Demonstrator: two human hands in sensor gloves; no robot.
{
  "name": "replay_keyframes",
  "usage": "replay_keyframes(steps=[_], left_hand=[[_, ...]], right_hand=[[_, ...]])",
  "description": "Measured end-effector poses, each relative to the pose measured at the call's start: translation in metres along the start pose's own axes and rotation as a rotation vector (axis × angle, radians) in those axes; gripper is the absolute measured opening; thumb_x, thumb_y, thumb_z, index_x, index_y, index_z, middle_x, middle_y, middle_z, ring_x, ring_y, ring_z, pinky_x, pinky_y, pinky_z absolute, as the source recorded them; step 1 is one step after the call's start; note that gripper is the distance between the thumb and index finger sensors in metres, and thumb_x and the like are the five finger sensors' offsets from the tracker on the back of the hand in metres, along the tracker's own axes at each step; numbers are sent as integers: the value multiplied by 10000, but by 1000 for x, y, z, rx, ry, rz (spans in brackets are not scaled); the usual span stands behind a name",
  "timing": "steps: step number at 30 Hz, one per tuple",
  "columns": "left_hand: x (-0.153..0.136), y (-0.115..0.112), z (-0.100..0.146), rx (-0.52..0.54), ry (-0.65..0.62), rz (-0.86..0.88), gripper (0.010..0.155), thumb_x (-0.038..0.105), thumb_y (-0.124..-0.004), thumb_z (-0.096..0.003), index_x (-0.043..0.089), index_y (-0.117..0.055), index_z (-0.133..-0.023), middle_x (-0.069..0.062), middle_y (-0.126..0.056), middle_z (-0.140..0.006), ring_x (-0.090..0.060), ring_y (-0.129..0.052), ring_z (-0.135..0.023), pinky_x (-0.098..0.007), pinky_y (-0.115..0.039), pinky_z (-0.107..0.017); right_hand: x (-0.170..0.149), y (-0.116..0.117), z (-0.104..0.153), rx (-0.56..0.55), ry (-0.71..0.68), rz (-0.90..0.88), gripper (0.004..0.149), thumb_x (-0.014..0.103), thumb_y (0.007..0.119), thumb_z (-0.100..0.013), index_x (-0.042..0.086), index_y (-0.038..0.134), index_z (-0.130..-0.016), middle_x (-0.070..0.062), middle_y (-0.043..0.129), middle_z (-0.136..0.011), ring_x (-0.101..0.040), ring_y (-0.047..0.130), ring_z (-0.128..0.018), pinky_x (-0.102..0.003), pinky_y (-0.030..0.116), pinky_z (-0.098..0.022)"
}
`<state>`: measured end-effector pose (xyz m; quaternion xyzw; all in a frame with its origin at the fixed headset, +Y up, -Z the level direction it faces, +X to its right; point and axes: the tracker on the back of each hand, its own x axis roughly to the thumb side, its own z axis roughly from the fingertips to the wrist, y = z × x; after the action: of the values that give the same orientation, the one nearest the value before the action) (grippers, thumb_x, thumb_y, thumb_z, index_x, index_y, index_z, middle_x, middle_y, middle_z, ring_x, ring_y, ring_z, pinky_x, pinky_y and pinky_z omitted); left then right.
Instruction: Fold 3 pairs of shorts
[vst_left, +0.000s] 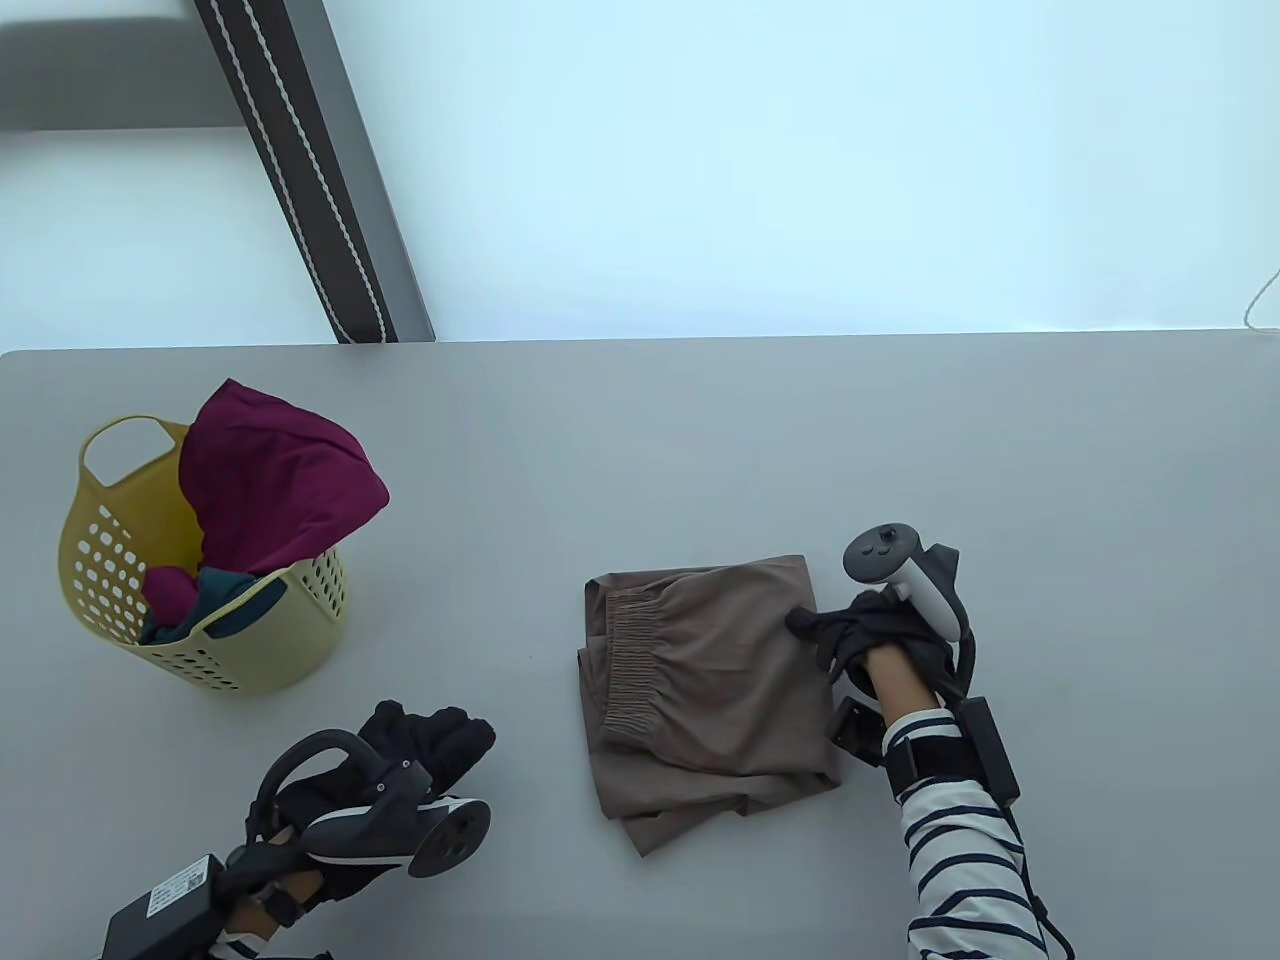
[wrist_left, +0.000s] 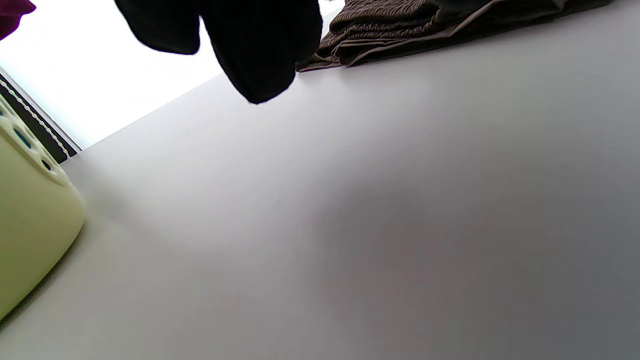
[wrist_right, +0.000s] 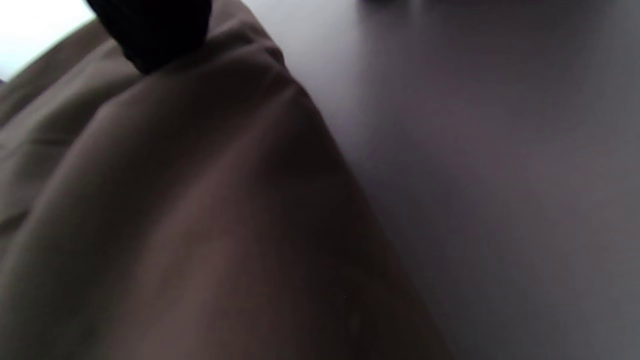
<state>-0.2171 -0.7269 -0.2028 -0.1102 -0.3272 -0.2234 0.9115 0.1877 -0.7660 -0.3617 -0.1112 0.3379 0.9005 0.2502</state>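
Note:
Brown shorts (vst_left: 710, 680) lie folded into a rough square right of the table's middle, their elastic waistband on the left. My right hand (vst_left: 815, 625) is at their upper right edge, and its curled fingers grip the fabric there. In the right wrist view one gloved fingertip (wrist_right: 155, 30) lies on top of the brown shorts (wrist_right: 175, 225). My left hand (vst_left: 440, 735) hovers near the front left with loosely curled fingers (wrist_left: 260, 55) that hold nothing. It is well apart from the brown shorts (wrist_left: 400, 25).
A yellow perforated basket (vst_left: 250, 660) stands at the left and holds maroon shorts (vst_left: 275, 480), which spill over its rim, and a teal garment (vst_left: 220, 600). The basket's wall (wrist_left: 30, 225) is close to my left hand. The table's far edge runs across the table view's middle.

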Motion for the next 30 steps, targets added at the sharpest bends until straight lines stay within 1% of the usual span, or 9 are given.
replay_keyframes(steps=[2, 4, 8, 13, 16, 17, 20, 25, 30], left_hand=[[-1, -1, -1, -6, -1, 9, 753, 493, -549, -492, 101, -274, -1072, -182, -580, -1126, -318, -843, -940, -600, -662, -719], [-1, -3, -2, -16, -4, 20, 752, 494, -548, -491, 104, -275, -1073, -182, -581, -1125, -317, -844, -940, -600, -662, -719], [-1, -6, -4, -33, -5, 20, 751, 493, -548, -492, 102, -275, -1073, -183, -579, -1126, -317, -842, -941, -600, -662, -719], [-1, -6, -5, -34, -8, 27, 751, 493, -548, -492, 103, -275, -1073, -185, -581, -1125, -319, -843, -940, -600, -662, -719], [0, -7, -5, -44, -18, 28, 752, 493, -548, -492, 102, -274, -1072, -185, -580, -1125, -320, -841, -941, -600, -662, -719], [0, -7, -5, -44, -18, 28, 752, 493, -548, -492, 102, -273, -1073, -185, -578, -1126, -319, -841, -942, -600, -662, -719], [-2, -8, -6, -48, -14, 42, 752, 493, -548, -492, 101, -274, -1072, -187, -577, -1125, -320, -840, -942, -600, -662, -719], [-4, -10, -7, -60, -15, 41, 753, 493, -548, -492, 100, -273, -1072, -189, -577, -1125, -323, -839, -941, -601, -661, -718], [-4, -10, -8, -63, -18, 42, 754, 492, -548, -492, 99, -271, -1072, -190, -575, -1126, -323, -839, -941, -601, -660, -718]], right_hand=[[12, 5, 3, -170, -10, 102, 911, 530, 660, -480, -170, 288, -930, -525, 80, -854, -756, 155, -704, -720, 316, -498], [19, 11, 1, -155, -23, 76, 825, 479, 689, -480, -136, 340, -906, -519, 74, -859, -758, 143, -704, -723, 306, -503], [31, 17, -1, -303, -15, 142, 626, 385, 738, -434, -66, 541, -820, -490, 174, -896, -748, 231, -735, -712, 367, -522], [33, 11, 2, -307, -28, 41, 444, 303, 798, -416, -5, 707, -722, -467, 236, -917, -745, 281, -751, -713, 395, -529], [46, -9, 16, -199, -137, -288, 429, 280, 803, -436, -26, 692, -715, -491, 359, -910, -759, 404, -740, -710, 515, -519], [50, -14, 19, -178, -164, -355, 417, 274, 796, -447, -18, 674, -718, -484, 445, -902, -732, 567, -737, -669, 630, -506], [67, -36, 26, -109, -265, -575, 386, 273, 775, -471, 31, 628, -733, -352, 731, -808, -450, 971, -609, -478, 860, -393], [65, -81, 37, -189, -488, -902, 378, 300, 744, -511, 105, 564, -779, -225, 746, -844, -352, 977, -666, -418, 861, -465], [11, -122, 35, -378, -579, -1280, 382, 369, 668, -570, 226, 439, -840, -90, 595, -1006, -274, 816, -920, -410, 732, -695]])
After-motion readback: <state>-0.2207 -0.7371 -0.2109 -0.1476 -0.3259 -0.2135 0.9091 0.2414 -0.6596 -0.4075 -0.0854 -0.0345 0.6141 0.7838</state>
